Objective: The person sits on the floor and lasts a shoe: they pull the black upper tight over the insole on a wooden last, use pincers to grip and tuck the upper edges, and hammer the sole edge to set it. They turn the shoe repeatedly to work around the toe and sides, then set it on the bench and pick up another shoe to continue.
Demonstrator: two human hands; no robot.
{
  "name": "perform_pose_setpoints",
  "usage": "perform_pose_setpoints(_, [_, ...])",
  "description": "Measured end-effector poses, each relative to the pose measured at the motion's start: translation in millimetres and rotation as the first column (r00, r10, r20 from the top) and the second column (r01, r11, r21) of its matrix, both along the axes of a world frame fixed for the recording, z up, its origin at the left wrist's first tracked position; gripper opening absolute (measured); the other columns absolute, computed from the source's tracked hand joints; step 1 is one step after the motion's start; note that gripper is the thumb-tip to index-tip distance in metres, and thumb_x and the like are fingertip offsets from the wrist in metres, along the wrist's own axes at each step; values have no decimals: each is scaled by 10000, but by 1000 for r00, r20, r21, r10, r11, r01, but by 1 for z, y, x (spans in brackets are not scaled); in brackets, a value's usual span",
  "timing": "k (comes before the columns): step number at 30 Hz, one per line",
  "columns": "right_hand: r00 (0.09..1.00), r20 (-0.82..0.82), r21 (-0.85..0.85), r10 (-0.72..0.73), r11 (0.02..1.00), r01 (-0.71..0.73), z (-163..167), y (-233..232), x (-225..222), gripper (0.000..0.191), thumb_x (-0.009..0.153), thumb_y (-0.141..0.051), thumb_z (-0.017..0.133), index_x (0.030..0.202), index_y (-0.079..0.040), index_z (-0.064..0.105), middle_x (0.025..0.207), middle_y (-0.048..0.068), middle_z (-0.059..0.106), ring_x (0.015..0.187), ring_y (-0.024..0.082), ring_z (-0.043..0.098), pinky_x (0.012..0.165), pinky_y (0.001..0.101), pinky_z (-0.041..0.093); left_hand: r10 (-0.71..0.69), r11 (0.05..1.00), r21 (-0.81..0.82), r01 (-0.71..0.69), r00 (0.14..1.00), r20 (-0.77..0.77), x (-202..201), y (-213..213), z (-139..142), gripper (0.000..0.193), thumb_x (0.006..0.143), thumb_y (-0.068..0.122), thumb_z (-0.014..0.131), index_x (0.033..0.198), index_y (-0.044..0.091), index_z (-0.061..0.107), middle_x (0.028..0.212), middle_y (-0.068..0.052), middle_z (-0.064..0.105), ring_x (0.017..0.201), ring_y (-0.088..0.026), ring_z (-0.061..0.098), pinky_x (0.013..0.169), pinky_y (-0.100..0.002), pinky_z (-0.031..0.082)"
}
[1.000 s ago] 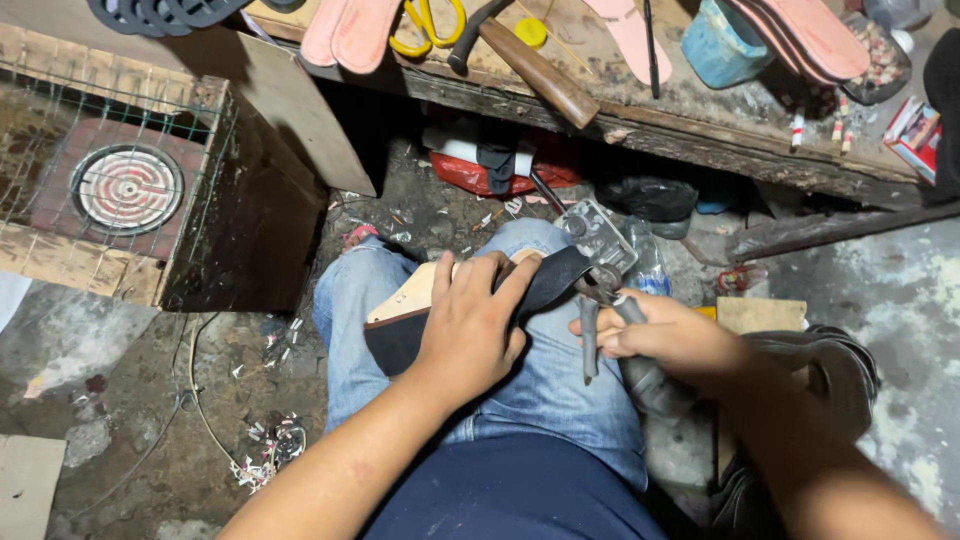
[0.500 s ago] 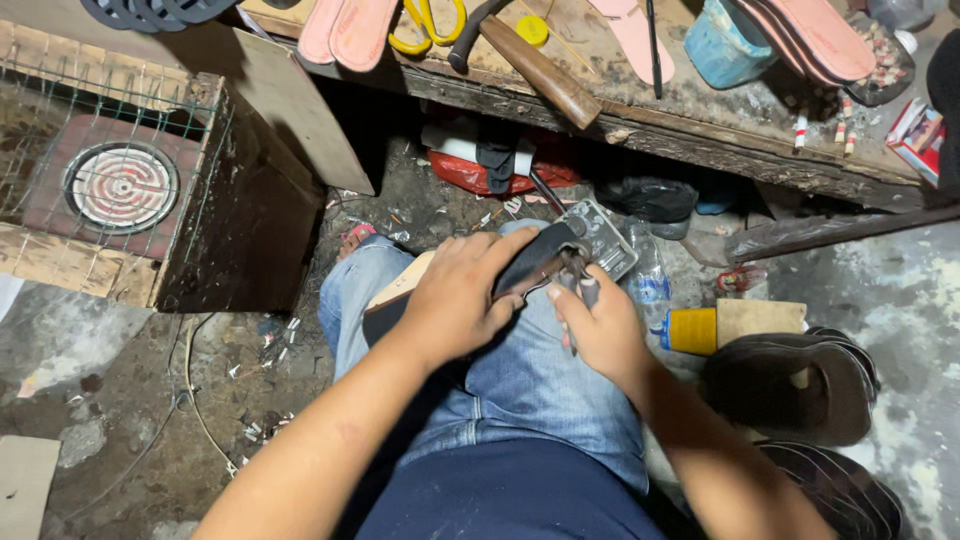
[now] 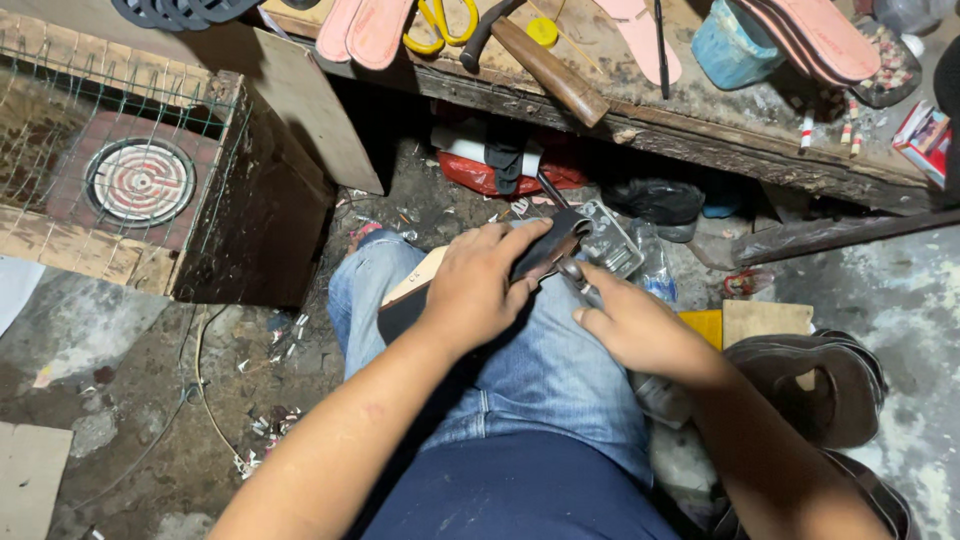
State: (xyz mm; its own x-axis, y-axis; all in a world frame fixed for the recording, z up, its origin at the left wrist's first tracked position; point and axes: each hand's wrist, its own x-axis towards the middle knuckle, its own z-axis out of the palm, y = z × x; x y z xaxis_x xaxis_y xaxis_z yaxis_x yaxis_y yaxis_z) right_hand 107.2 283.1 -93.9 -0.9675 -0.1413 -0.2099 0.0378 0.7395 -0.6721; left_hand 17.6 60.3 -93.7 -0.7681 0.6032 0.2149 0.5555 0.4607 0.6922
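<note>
Pinning dark sole piece (image 3: 545,250) on lap over wooden board (image 3: 420,280), left hand (image 3: 480,290) clamped on it. Right hand (image 3: 630,325) closed around metal tool (image 3: 575,278) at sole edge. Trimming looks mid-way, judging roughly.

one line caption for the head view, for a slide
Left hand steadies a dark shoe piece on the lap while right hand works a metal tool.

A cobbler's workshop is indicated by pink insoles (image 3: 365,28), yellow scissors (image 3: 440,22) and a wooden-handled hammer (image 3: 545,68) laid on a worn wooden surface (image 3: 720,130) above a littered concrete floor (image 3: 150,400).
</note>
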Motion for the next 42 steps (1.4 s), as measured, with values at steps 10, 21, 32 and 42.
perform_pose_setpoints(10, [999, -53, 343, -6, 939, 24, 26, -15, 19, 462, 921, -262, 621, 1289, 10, 562, 1220, 264, 661, 1162, 429, 619, 994, 494, 471, 90, 989, -84, -124, 941, -327, 37, 7, 4, 625, 795, 109, 722, 1401, 196, 595, 1195, -179, 615, 1160, -350, 594, 1072, -595, 388])
perform_pose_setpoints(21, [901, -368, -49, -229, 973, 227, -40, -17, -13, 416, 914, -342, 727, 1167, -36, 603, 946, 171, 761, 850, 329, 770, 731, 405, 590, -75, 986, 160, 55, 990, 121, -17, -1, -8, 432, 879, 290, 767, 1268, 146, 646, 1140, -159, 703, 1062, -385, 669, 894, -456, 529])
perform_pose_setpoints(32, [998, -56, 397, 1, 918, 21, -6, -19, -12, 502, 857, -179, 631, 1309, 21, 543, 1205, 234, 665, 1161, 392, 608, 980, 515, 435, 59, 998, 34, -61, 997, 49, 1, 2, -13, 397, 869, 252, 766, 1245, 162, 676, 1015, -134, 667, 998, -370, 635, 864, -461, 501])
perform_pose_setpoints(42, [992, -128, 384, -2, 922, 52, -14, -35, 0, 245, 940, -214, 628, 1068, -10, 581, 1026, 210, 672, 1027, 408, 630, 891, 502, 490, 62, 994, 100, -43, 981, -187, 17, -6, -16, 540, 740, 113, 776, 1269, 150, 673, 1150, -179, 645, 1078, -388, 610, 960, -469, 480])
